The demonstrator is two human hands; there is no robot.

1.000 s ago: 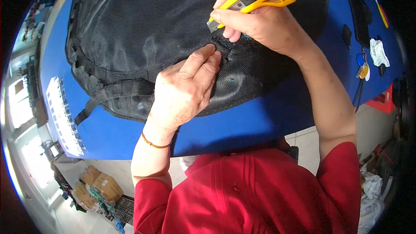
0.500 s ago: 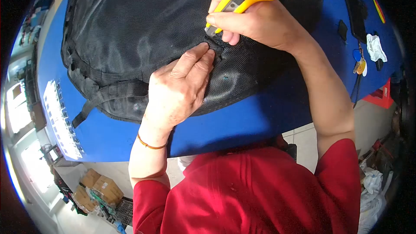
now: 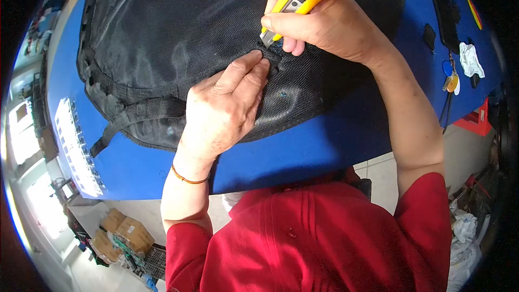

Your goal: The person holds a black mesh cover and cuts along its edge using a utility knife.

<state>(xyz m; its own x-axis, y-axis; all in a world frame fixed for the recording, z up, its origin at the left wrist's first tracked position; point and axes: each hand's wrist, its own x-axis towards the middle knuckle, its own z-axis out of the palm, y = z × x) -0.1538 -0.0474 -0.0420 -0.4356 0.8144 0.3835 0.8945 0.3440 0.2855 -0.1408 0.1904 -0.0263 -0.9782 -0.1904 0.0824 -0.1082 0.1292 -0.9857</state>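
A black mesh-fabric bag (image 3: 162, 32) with straps lies flat on the blue table (image 3: 259, 167). My right hand (image 3: 319, 30) is closed around a yellow utility knife (image 3: 292, 5), its metal tip pointing down at the fabric just above my left fingertips. My left hand (image 3: 224, 100) has its fingers pressed together on a small folded piece of black strap (image 3: 270, 58) on the bag; the thumb is hidden. Small blue-green thread bits show on the fabric near the knife.
On the table's right side lie a black phone-like object (image 3: 444, 16), a small black piece (image 3: 428, 37), a crumpled white tissue (image 3: 471, 59) and keys with tags (image 3: 451, 82). A red stool-like object (image 3: 477, 119) stands beyond the edge. Cardboard boxes (image 3: 132, 235) sit on the floor at lower left.
The knife and my right hand have shifted slightly to the right and down. My left hand stays on the fabric almost unmoved.
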